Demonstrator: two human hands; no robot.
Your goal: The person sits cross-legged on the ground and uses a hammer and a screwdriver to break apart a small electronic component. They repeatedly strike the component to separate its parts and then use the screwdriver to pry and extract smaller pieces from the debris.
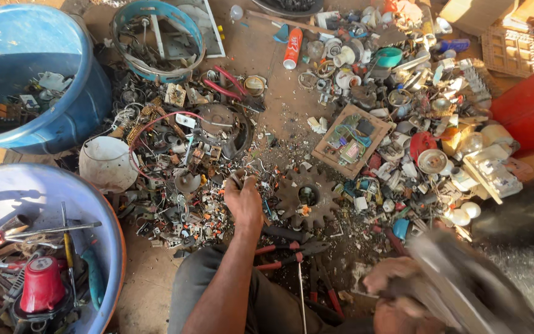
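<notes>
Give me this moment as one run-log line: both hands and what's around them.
left hand: pinching small scrap piece over parts pile | right hand: gripping blurred metal object | nearby: rusty gear, red-handled pliers

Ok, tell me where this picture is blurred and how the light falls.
Head view: the right hand and the grey tool it grips are smeared by motion blur; the left hand on the scrap pile is sharp. Warm, hard sunlight from one side throws a deep shadow inside the blue tub, and the wide lens bends the edges.

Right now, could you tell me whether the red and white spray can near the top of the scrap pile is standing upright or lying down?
Lying down: the spray can rests on its side on the ground, its long body stretched flat across the dirt.
</notes>
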